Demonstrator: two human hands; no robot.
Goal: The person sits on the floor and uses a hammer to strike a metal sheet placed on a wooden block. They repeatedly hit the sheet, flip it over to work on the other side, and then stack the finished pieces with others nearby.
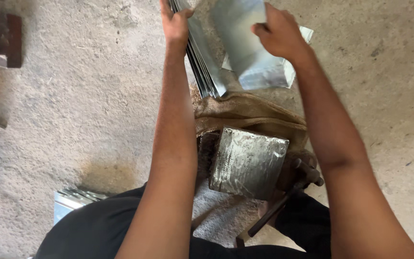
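Sheet [252, 52] edge in right hand [276, 33]

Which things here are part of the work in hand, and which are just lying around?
In hand:
left hand on the stack of metal sheets
right hand holding a single metal sheet

Lying about:
metal block
burlap sack
hammer
sheets by the knee

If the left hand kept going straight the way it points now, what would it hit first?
The left hand already holds the stack of metal sheets. Beyond it the line leaves the picture's top edge, so nothing more can be told.
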